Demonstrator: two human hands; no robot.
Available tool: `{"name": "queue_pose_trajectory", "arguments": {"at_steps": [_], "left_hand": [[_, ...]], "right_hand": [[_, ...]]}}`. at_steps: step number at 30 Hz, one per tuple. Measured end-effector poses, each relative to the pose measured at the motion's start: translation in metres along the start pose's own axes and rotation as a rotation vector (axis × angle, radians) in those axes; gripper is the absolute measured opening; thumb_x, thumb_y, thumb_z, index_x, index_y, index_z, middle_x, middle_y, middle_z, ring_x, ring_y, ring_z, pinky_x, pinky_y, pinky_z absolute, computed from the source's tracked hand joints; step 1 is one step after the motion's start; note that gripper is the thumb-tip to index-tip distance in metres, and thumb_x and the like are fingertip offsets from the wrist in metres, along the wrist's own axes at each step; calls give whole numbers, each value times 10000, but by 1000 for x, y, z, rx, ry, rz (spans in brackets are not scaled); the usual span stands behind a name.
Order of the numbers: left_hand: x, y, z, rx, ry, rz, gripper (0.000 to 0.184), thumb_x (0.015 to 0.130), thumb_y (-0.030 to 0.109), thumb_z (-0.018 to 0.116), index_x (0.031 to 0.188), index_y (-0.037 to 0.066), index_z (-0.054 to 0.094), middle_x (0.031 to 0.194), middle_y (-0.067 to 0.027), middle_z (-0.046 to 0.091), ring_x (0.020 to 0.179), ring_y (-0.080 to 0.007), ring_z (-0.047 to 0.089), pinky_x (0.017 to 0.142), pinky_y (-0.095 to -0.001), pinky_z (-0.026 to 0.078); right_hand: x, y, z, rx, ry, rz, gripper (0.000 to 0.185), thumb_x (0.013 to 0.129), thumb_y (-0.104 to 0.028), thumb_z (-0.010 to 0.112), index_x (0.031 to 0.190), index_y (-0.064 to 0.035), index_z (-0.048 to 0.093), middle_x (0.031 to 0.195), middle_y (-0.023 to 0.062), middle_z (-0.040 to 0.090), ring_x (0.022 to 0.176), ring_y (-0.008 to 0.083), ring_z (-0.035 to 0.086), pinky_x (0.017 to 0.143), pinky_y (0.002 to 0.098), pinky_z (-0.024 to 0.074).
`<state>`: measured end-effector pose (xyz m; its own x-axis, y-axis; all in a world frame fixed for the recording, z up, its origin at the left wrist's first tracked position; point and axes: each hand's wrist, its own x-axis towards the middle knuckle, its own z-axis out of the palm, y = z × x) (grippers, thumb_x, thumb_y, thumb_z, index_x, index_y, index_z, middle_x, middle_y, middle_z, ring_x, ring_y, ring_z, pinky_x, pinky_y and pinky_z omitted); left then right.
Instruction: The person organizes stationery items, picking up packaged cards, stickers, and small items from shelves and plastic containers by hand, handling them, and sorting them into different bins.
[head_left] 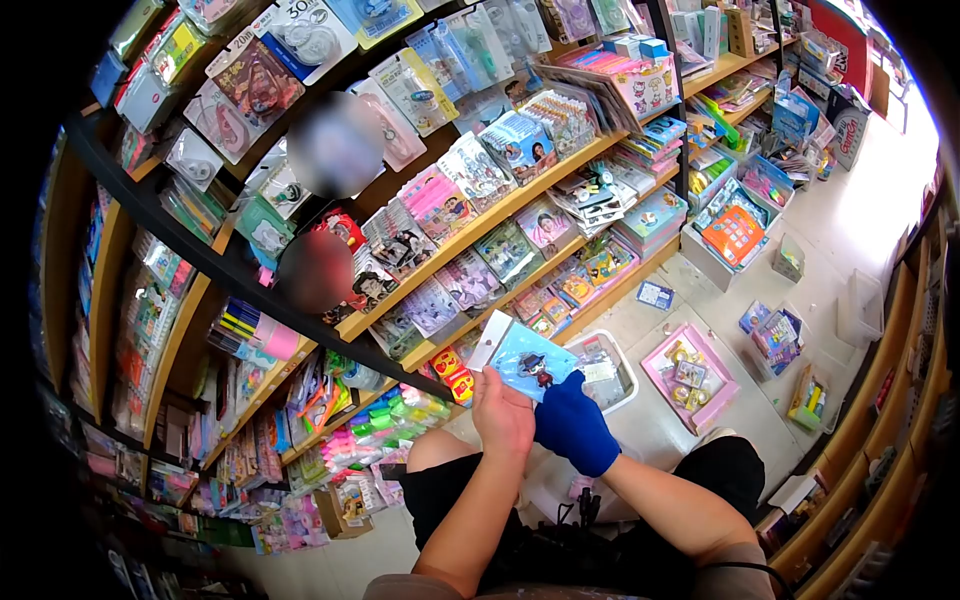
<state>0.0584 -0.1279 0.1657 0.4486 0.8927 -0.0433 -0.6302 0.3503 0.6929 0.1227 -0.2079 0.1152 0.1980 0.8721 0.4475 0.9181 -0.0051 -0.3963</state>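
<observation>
A blue packet [522,358] with a small dark cartoon figure on it and a white top edge is held between both hands. My bare left hand [502,415] grips its left, lower edge. On my right hand [576,425] is a blue glove, its fingers closed at the packet's lower right corner. Just behind the packet, a white bin [628,384] with clear packages inside stands on the floor.
Wooden shelves [480,245] packed with notebooks and hanging packets rise on the left and ahead. On the floor lie a pink tray [717,407] of small items, a small blue packet [655,295] and clear boxes [860,310]. More shelves [868,440] line the right.
</observation>
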Motion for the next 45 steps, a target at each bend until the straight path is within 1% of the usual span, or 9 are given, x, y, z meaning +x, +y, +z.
{"name": "queue_pose_trajectory", "arguments": {"at_steps": [3, 4, 7, 14, 19, 24, 28, 33, 45], "left_hand": [[-3, 13, 9, 24, -42, 11, 274, 965, 121, 351, 1212, 28, 427, 1190, -109, 530, 1082, -214, 535, 937, -376, 433], [-2, 13, 5, 54, -65, -8, 270, 965, 127, 363, 1204, 23, 434, 1185, -107, 533, 1074, -208, 537, 929, -370, 432], [-4, 12, -11, 120, -105, -31, 269, 963, 135, 387, 1192, 9, 449, 1171, -104, 540, 1059, -196, 540, 912, -355, 430], [17, 57, -12, 120, -29, 51, 241, 943, 102, 407, 1143, -8, 482, 1114, -104, 572, 1015, -194, 572, 870, -351, 463], [111, 168, -38, 292, 47, 311, 185, 873, 132, 475, 985, 5, 549, 979, -67, 588, 941, -168, 558, 861, -337, 426], [178, 288, -9, 820, 164, 745, 273, 910, 265, 494, 951, 13, 587, 806, -44, 605, 674, -133, 570, 597, -280, 467], [232, 341, 4, 901, 298, 822, 289, 908, 231, 469, 954, -26, 593, 817, -36, 592, 734, -118, 532, 679, -272, 416], [258, 346, 30, 886, 471, 898, 332, 915, 226, 451, 961, -66, 600, 838, -88, 621, 745, -163, 564, 680, -311, 434], [303, 379, 9, 910, 513, 898, 315, 874, 217, 467, 869, -75, 587, 823, -106, 609, 719, -180, 547, 664, -332, 423]], "right_hand": [[14, -18, -30, 281, -29, 521, 118, 749, -161, 593, 706, -51, 579, 731, 166, 565, 687, 319, 571, 658, 391, 486], [6, -3, -28, 347, 54, 242, 90, 699, -146, 592, 728, -61, 589, 713, 165, 566, 687, 326, 571, 646, 402, 470], [-3, 17, -4, 537, 305, 220, 103, 666, -137, 603, 751, -79, 593, 689, 143, 564, 695, 330, 561, 627, 415, 446], [2, 25, -22, 162, 213, 240, 84, 666, -102, 599, 647, -44, 542, 664, 152, 524, 672, 320, 535, 603, 409, 444], [3, 21, -23, 376, 371, 382, 126, 683, -54, 580, 600, -43, 485, 638, 146, 504, 654, 314, 522, 598, 378, 430], [-4, 22, -17, 430, 307, 291, 216, 697, -77, 633, 577, -48, 455, 604, 118, 471, 625, 307, 487, 573, 389, 380], [-8, 26, -13, 505, 194, 355, 242, 771, -62, 570, 556, -52, 458, 549, 60, 492, 558, 223, 507, 552, 336, 402], [-12, 40, 8, 689, 240, 439, 183, 634, -113, 655, 564, -36, 504, 624, 163, 513, 625, 342, 512, 564, 410, 407], [-5, 35, -10, 513, 282, 226, 205, 720, -13, 596, 583, -55, 449, 580, 76, 440, 578, 263, 503, 537, 353, 409]]}}
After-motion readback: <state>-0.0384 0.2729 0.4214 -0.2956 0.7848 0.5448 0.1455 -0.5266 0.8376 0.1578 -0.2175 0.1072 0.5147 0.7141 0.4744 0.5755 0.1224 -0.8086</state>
